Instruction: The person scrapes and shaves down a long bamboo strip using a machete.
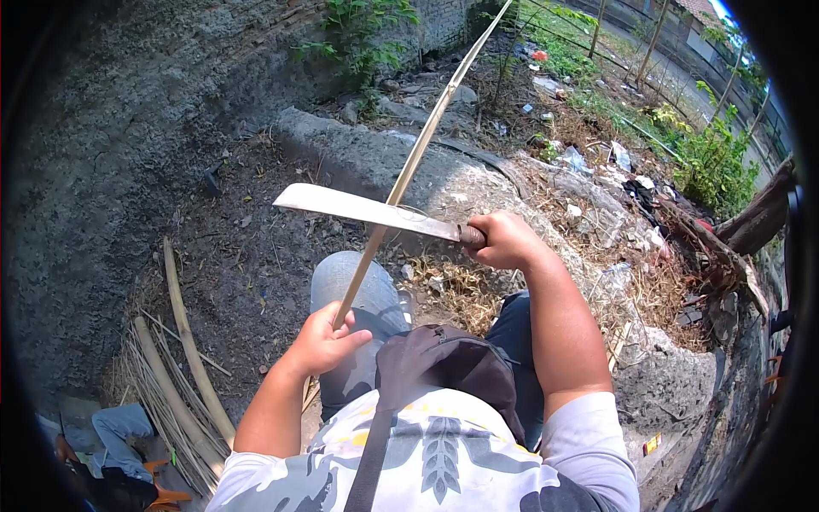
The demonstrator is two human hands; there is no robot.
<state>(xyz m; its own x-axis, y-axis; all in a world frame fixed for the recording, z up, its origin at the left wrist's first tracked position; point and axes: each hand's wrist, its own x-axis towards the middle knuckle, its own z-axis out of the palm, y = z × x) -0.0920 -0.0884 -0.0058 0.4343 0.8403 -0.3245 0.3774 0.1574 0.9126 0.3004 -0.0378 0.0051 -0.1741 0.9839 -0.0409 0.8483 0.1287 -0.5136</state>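
My left hand (327, 341) is closed around the lower end of a long, thin bamboo strip (420, 147). The strip slants up and away to the right, past the top edge of the view. In my right hand (503, 241) is the dark handle of a machete (358, 207), its broad pale blade pointing left. The blade lies across the strip, in front of it, a little above my left knee. A thin curl, perhaps a shaving, shows at the blade near the crossing.
Bamboo poles and thin strips (189, 333) lie at lower left, near another person's jeans-clad leg (122, 431). A rough wall (77, 188) rises on the left. Ahead runs a low concrete ledge (341, 145); litter and dry leaves (589, 196) cover the ground at right, beside a log (759, 213).
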